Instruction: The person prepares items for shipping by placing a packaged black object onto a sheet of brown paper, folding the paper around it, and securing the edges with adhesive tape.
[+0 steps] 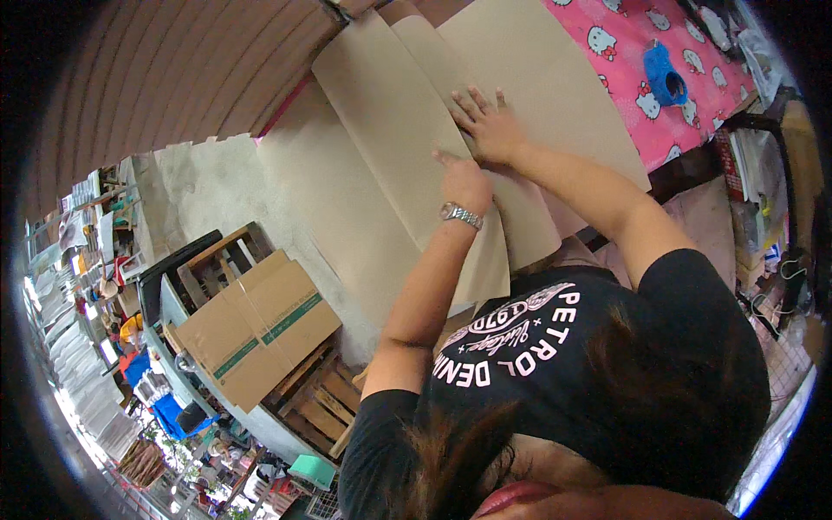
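Going left to right here. Far left is a heap of shelves and clutter (104, 251), pretty bent by the lens and too small to sort out. Above that there's a brown ridged panel (173, 78), with a patch of grey floor (208, 195) below it. Then a flattened cardboard box (251, 329) with green stripes, lying tilted across a frame, slatted wood (321, 403) showing just beside it. Near the bottom edge there's a small green box (312, 471).

Middle is where the action is: big brown paper sheets (390, 130), at least 2 layers overlapping, spread over the bench, with the near edge curling up by the person's black T-shirt (520, 407). The left hand (465, 185), with a metal watch (461, 215) on its wrist, sits on the paper with 1 finger stretched out and the others tucked in. Can't tell if it's gripping an edge. Just to its right, the right hand (487, 128) is wide open, palm down, fingers spread on the paper, no hold on anything.

Over on the right, the pink-covered bench (620, 78) shows past the paper, cartoon cats all over it, and a blue object (664, 76) with a dark hole sits on top.
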Demonstrator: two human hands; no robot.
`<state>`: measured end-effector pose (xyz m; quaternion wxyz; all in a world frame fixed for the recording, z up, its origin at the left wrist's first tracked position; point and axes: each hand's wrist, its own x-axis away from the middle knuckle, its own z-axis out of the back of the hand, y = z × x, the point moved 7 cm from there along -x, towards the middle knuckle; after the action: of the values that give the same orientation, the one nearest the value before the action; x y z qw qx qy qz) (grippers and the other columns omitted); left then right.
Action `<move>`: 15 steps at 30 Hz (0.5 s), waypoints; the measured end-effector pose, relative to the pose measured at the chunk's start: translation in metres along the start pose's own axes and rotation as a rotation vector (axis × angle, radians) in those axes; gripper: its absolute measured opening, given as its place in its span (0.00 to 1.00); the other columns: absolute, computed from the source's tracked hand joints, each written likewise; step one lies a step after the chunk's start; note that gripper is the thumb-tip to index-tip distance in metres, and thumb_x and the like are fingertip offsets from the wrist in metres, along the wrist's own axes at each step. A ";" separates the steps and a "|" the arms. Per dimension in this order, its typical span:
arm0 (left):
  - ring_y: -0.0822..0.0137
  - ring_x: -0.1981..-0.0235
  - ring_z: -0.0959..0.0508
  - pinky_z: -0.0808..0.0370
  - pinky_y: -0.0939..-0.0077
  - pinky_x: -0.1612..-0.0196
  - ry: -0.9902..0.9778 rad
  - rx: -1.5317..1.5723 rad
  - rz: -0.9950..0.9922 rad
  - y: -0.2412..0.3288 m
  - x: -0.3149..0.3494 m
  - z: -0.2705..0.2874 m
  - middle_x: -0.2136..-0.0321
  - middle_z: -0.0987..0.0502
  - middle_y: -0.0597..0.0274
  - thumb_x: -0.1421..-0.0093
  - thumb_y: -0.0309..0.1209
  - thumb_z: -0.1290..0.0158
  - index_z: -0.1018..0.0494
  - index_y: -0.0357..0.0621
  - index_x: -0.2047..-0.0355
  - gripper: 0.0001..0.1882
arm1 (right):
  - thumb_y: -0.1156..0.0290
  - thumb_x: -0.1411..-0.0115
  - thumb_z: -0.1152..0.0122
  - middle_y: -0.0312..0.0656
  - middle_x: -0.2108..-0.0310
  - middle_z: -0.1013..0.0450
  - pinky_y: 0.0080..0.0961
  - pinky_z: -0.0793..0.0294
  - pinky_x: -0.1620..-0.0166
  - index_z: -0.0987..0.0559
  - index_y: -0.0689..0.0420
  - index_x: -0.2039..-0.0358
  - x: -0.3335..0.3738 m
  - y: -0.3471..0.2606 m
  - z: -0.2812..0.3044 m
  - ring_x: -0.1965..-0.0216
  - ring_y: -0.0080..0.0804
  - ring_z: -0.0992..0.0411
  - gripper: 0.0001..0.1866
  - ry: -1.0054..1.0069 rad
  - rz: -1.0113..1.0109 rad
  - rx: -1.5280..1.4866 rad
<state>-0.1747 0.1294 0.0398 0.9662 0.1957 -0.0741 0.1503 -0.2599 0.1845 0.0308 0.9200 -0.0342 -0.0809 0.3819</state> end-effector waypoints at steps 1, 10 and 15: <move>0.43 0.71 0.23 0.26 0.57 0.61 -0.049 0.035 0.040 0.004 -0.005 -0.010 0.65 0.27 0.29 0.48 0.30 0.53 0.24 0.31 0.67 0.15 | 0.39 0.48 0.51 0.38 0.33 0.59 0.55 0.67 0.36 0.48 0.43 0.36 0.000 0.005 -0.004 0.32 0.42 0.63 0.42 0.037 0.012 -0.029; 0.67 0.61 0.29 0.30 0.74 0.59 0.151 1.651 0.465 -0.206 -0.053 0.003 0.58 0.31 0.55 0.41 0.34 0.51 0.38 0.41 0.50 0.21 | 0.57 0.37 0.61 0.44 0.37 0.47 0.54 0.62 0.37 0.40 0.53 0.39 -0.017 0.089 -0.030 0.35 0.44 0.54 0.27 0.278 -0.132 -0.491; 0.61 0.40 0.45 0.45 0.67 0.40 -0.155 2.442 0.325 -0.198 -0.073 -0.035 0.40 0.49 0.51 0.36 0.41 0.63 0.56 0.46 0.37 0.30 | 0.58 0.35 0.62 0.45 0.37 0.47 0.53 0.62 0.37 0.41 0.58 0.39 -0.030 0.070 -0.053 0.35 0.44 0.53 0.26 0.225 -0.293 -0.436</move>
<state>-0.1776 -0.0493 -0.0777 0.1135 0.9666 0.0344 0.2274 -0.3202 0.2128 -0.0340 0.9395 -0.2614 -0.0628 0.2123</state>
